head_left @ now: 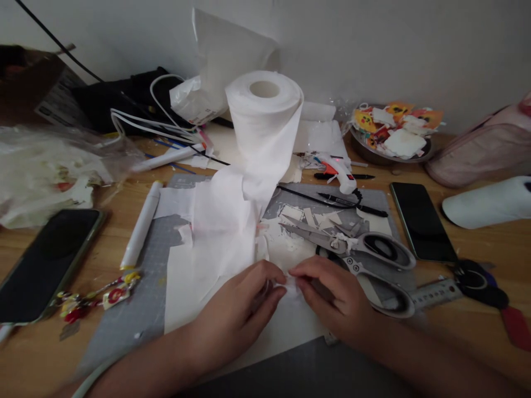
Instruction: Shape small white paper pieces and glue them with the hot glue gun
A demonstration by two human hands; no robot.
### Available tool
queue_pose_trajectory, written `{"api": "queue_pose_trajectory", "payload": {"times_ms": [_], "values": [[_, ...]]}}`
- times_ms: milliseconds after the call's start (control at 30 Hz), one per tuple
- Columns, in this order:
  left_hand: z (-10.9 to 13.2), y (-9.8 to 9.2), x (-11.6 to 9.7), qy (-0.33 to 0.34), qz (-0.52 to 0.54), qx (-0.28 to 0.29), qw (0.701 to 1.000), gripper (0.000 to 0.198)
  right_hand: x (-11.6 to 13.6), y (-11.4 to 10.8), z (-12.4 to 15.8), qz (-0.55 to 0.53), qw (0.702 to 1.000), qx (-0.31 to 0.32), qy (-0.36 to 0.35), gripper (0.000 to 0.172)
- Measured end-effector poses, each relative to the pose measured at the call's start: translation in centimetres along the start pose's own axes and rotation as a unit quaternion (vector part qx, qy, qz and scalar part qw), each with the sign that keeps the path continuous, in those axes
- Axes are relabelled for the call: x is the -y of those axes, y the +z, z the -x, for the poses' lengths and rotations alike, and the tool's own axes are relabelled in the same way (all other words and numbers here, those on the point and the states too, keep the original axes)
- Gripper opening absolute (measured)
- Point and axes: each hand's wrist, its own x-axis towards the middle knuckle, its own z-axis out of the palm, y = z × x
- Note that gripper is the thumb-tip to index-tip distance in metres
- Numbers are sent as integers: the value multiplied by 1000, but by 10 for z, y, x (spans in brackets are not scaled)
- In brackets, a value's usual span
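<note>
Both hands meet over a pale paper sheet (182,298) at the front centre, fingertips nearly touching. My left hand (253,298) pinches one side of a small, whitish, translucent piece (291,284). On its other side, my right hand (327,290) closes thumb and forefinger around it. The piece is blurred, so its shape is unclear. Behind the hands stands a large white roll (263,121), its loose end (224,221) draped down onto the sheet. Large grey-handled scissors (352,249) lie open just right of my right hand, beside paper scraps (309,218).
A phone (47,265), a white tube (141,226) and a beaded charm (99,298) lie left. Behind the scissors are a glue gun (340,171) and a bowl (390,155) of small items. Another phone (423,221), a ruler (435,294) and a white cylinder (489,203) lie right.
</note>
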Motion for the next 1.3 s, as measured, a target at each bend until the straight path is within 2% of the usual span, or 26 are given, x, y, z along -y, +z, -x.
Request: {"api": "queue_pose_trajectory", "payload": {"times_ms": [267,567,733,933,1067,1167,1233,1300], "values": [[-2,-2,0,50,6,-10,999,15,1,1,-3,8,1000,4,5,18],[2,2,3,10,40,-36,999,13,3,-2,-6,-27,997,75,15,13],[0,2,4,-20,96,-52,994,7,3,-1,-6,-53,996,35,61,5],[-4,2,0,-75,112,-19,991,14,-1,4,0,-68,991,1,115,7],[-5,2,0,-115,173,-26,978,13,1,6,2,-90,983,-15,158,13],[-7,3,-1,-131,247,-51,959,13,4,5,-2,-73,982,18,175,13],[-8,3,-1,-136,293,-69,944,18,6,3,-5,-40,984,44,166,5],[-9,3,-2,-141,328,-77,931,24,5,2,-5,-17,989,46,141,10]]}}
